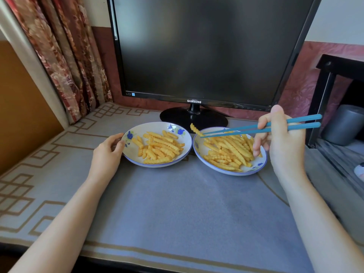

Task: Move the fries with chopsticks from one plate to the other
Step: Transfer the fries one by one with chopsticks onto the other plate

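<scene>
Two white plates with blue flowers stand side by side on the table, each with a pile of crinkle-cut fries. My left hand (109, 152) holds the left rim of the left plate (178, 133), thumb on the edge. My right hand (281, 138) grips a pair of blue chopsticks (256, 129) above the right plate (258, 166). The chopstick tips pinch one fry (195, 129), lifted over the right plate's left rim, near the gap between the plates. Fries on the left plate (159, 148) and fries on the right plate (230, 152) lie loose.
A black Samsung monitor (206, 50) stands right behind the plates, its round base (177, 117) close to both rims. A grey-blue patterned cloth (177, 203) covers the table. A flowered curtain (65, 56) hangs at the left; a black shelf (331, 91) with a grey cylinder (344, 125) is at the right.
</scene>
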